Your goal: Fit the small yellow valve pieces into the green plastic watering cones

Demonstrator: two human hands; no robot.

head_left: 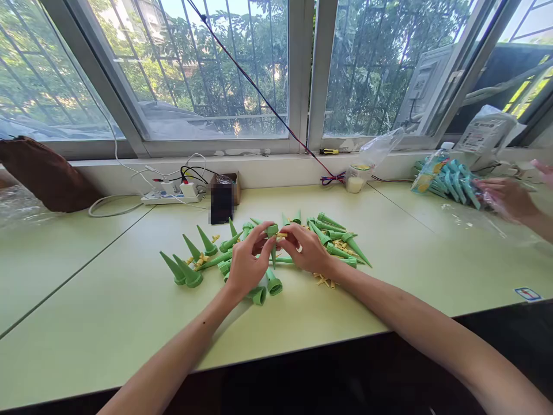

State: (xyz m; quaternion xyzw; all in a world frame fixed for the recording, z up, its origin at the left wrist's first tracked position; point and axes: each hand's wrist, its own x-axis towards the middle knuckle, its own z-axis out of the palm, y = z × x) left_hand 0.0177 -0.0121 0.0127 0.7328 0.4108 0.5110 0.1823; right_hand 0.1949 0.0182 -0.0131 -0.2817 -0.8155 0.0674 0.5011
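My left hand (250,259) grips a green plastic spike (273,231) by its wide capped end, its point hanging downward. Close beside that cap, my right hand (305,248) pinches a small yellow piece (281,234) between thumb and fingers. The yellow piece is at the cap's side; I cannot tell whether it is inserted. Around both hands lie several more green spikes (355,249), some standing on their wide ends, others on their sides. Small yellow pieces (201,261) are scattered among them, with another little heap (324,280) below my right wrist.
A power strip (170,196) with cables and a small cardboard box (237,187) are by the window. Further right stand a jar (356,178) and a bottle (432,167). Another person's hand (503,196) is by light-blue spikes (458,181). The table's front edge runs below my forearms.
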